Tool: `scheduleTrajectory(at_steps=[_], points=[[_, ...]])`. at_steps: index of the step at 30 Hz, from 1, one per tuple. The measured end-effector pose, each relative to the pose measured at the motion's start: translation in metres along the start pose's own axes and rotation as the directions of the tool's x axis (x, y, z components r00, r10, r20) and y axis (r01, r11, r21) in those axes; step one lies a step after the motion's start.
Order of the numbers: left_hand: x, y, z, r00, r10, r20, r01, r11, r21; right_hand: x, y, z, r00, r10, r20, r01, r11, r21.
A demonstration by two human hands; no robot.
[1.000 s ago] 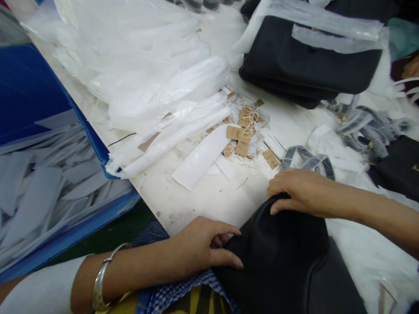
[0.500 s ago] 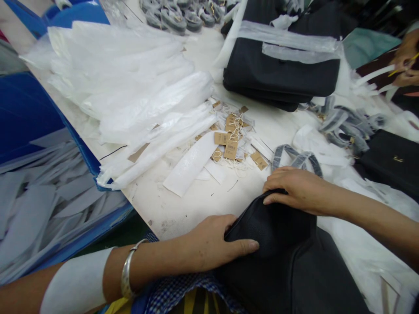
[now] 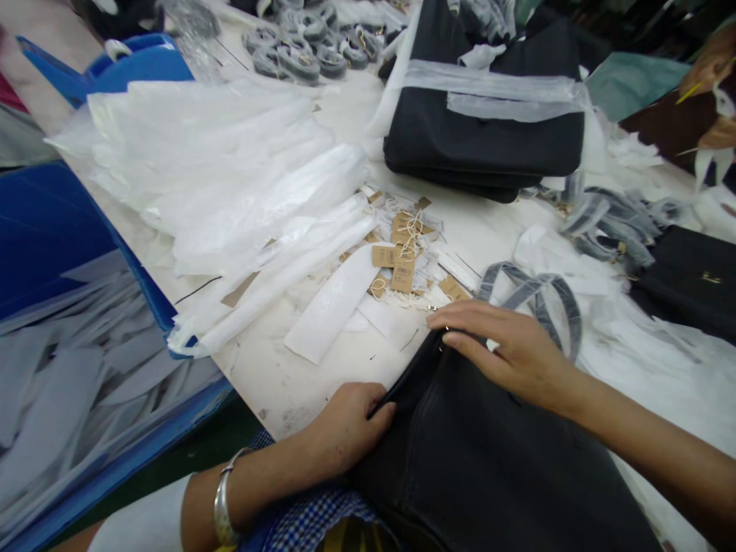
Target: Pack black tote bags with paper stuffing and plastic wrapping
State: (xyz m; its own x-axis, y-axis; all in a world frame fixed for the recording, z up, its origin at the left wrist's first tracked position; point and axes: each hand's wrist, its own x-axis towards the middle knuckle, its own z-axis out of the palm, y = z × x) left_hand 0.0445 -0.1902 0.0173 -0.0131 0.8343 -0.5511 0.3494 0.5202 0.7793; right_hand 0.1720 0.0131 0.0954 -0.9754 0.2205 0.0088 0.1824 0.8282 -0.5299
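Observation:
A black handbag (image 3: 494, 452) lies at the table's near edge, close to my body. My left hand (image 3: 353, 429) is closed on the near-left end of its top edge, thumb on the outside. Further along the same edge, my right hand (image 3: 500, 345) pinches the bag's corner between thumb and fingers, where small metal hardware shows. Just beyond my right hand lies a wrapped grey strap (image 3: 532, 295). Brown paper tags (image 3: 403, 272) with white strings are heaped past the bag, beside a white foam strip (image 3: 339, 307).
White plastic sleeves (image 3: 230, 169) spread over the table's left. Stacked black bags (image 3: 483, 138) stand at the back, with wrapped straps (image 3: 609, 222) to their right. A blue bin (image 3: 198, 414) of white strips adjoins the table. A co-worker's hands (image 3: 710, 69) are at the far right.
The bag's open top edge has been drawn together and flattened. My left hand has moved slightly left and closed its thumb down; my right hand has shifted left along the edge.

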Motion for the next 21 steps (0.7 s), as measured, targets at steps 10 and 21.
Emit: scheduleTrajectory(at_steps=[10,21], points=[[0.0,-0.002,0.004,0.997,0.026,-0.066,-0.023,0.998,0.059,-0.119,-0.091,-0.004,0.966,0.139,0.22,-0.156,0.986,0.06],[-0.006,-0.006,-0.008,0.979,0.195,-0.062,-0.173,0.951,0.255,-0.116,-0.103,0.014,0.872,0.311,0.378,-0.43,0.856,0.288]])
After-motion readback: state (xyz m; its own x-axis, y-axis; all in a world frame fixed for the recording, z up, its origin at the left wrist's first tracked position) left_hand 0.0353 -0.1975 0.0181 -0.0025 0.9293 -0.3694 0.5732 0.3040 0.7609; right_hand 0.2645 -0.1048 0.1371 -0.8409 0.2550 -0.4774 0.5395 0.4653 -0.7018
